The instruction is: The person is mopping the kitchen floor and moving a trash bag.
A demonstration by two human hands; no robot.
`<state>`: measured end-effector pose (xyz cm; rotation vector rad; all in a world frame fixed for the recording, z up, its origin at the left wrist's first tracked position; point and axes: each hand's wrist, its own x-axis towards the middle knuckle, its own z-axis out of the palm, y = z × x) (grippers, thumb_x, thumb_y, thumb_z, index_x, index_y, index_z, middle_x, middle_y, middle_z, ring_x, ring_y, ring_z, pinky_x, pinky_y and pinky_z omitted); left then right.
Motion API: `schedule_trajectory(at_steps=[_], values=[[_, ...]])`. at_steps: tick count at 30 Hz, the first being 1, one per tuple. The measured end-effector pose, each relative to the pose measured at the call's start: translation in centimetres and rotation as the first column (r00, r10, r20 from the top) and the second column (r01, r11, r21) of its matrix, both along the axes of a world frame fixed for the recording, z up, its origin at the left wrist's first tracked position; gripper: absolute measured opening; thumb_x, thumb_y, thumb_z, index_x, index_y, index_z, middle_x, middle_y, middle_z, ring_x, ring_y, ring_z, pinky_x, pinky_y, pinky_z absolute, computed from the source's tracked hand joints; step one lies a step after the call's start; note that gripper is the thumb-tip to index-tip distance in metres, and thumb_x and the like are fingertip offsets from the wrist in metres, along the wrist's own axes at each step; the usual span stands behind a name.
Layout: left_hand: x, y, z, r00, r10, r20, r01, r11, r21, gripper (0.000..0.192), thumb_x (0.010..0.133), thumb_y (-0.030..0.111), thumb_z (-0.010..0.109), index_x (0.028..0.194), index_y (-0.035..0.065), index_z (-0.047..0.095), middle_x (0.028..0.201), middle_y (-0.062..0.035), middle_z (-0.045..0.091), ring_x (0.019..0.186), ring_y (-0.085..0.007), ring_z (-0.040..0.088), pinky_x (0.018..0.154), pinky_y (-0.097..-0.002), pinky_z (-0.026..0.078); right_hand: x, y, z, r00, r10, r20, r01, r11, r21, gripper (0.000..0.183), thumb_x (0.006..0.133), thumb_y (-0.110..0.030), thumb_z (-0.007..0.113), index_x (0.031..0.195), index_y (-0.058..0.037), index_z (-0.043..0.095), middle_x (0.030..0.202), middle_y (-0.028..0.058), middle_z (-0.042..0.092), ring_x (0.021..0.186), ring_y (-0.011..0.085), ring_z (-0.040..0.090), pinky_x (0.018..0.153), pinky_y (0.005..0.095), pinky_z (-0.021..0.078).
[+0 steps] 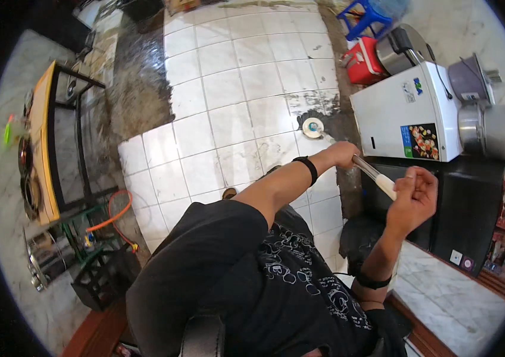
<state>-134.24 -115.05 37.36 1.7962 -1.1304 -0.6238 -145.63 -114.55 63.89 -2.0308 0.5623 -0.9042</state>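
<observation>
My left hand [344, 154] is closed around the metal pole [366, 167] of a long-handled floor cleaning tool. Its round cream head [311, 128], with a blue-green centre, rests on white floor tiles [232, 129] beside a dark wet patch [308, 117]. At the upper end, the pole's cream grip [385, 185] reaches my right hand [413, 196]. That hand's fingers are curled, and whether they grip the pole cannot be told, as the grip's end is hidden there. Dark smears [312, 100] mark the tiles above the round head.
A white chest-like appliance [399, 111] with pots beside it, a red cooler box [365, 61] and a blue plastic stool [361, 18] line the right. On the left are a wooden-topped, black-framed table [45, 147], an orange hose [111, 219] and dark wet bare floor [140, 80].
</observation>
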Motion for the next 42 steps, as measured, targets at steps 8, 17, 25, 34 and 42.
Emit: schedule_trajectory(at_steps=[8, 17, 25, 34, 42], values=[[-5.3, 14.4, 3.7, 0.985, 0.175, 0.006, -0.174, 0.97, 0.168, 0.022, 0.076, 0.032, 0.064, 0.08, 0.0104, 0.067, 0.08, -0.0151, 0.065, 0.08, -0.0359, 0.062, 0.071, -0.0466, 0.049, -1.4, 4.4, 2.9, 0.956, 0.218, 0.195, -0.239, 0.967, 0.092, 0.005, 0.089, -0.004, 0.057, 0.091, 0.0002, 0.056, 0.056, 0.0007, 0.048, 0.044, 0.0045, 0.038, 0.039, 0.0199, 0.0315], [-11.0, 35.8, -3.9, 0.773, 0.633, 0.05, -0.621, 0.736, 0.269, 0.02, 0.074, 0.027, 0.064, 0.074, 0.0072, 0.062, 0.076, -0.0196, 0.062, 0.077, -0.0403, 0.06, 0.069, -0.0489, 0.047, -1.4, 13.4, -8.4, 0.702, 0.677, 0.22, -0.638, 0.462, 0.616, 0.009, 0.089, -0.004, 0.052, 0.093, 0.0032, 0.053, 0.056, 0.0002, 0.044, 0.046, 0.0065, 0.039, 0.045, 0.023, 0.0356], [-17.2, 53.7, -11.4, 0.237, 0.928, 0.287, -0.931, 0.133, 0.341, 0.007, 0.068, 0.003, 0.062, 0.074, 0.0011, 0.06, 0.078, -0.0209, 0.059, 0.081, -0.04, 0.056, 0.073, -0.0458, 0.047, -1.3, 30.3, -18.3, 0.234, 0.972, 0.003, -0.652, 0.154, 0.742, 0.013, 0.089, -0.012, 0.059, 0.092, 0.0001, 0.061, 0.059, -0.001, 0.05, 0.052, 0.0052, 0.047, 0.047, 0.0213, 0.0358], [-19.8, 52.5, -9.8, 0.083, 0.951, 0.297, -0.95, -0.014, 0.311, 0.01, 0.069, 0.007, 0.064, 0.076, 0.0019, 0.06, 0.083, -0.0205, 0.059, 0.085, -0.0386, 0.056, 0.074, -0.0459, 0.046, -0.9, 31.3, -15.9, 0.085, 0.996, -0.037, -0.666, 0.084, 0.741, 0.009, 0.087, -0.008, 0.06, 0.091, 0.0, 0.062, 0.056, -0.0047, 0.048, 0.05, 0.0015, 0.043, 0.046, 0.0189, 0.0306], [-16.1, 43.5, -1.9, 0.314, 0.949, 0.007, -0.926, 0.305, 0.225, 0.016, 0.074, 0.023, 0.062, 0.074, 0.0071, 0.06, 0.067, -0.018, 0.059, 0.069, -0.0387, 0.059, 0.061, -0.0482, 0.044, 2.1, 25.6, -3.0, 0.21, 0.964, 0.162, -0.738, 0.048, 0.673, 0.02, 0.086, -0.004, 0.053, 0.102, 0.0075, 0.054, 0.055, -0.0013, 0.04, 0.04, 0.0042, 0.031, 0.041, 0.0213, 0.0278]])
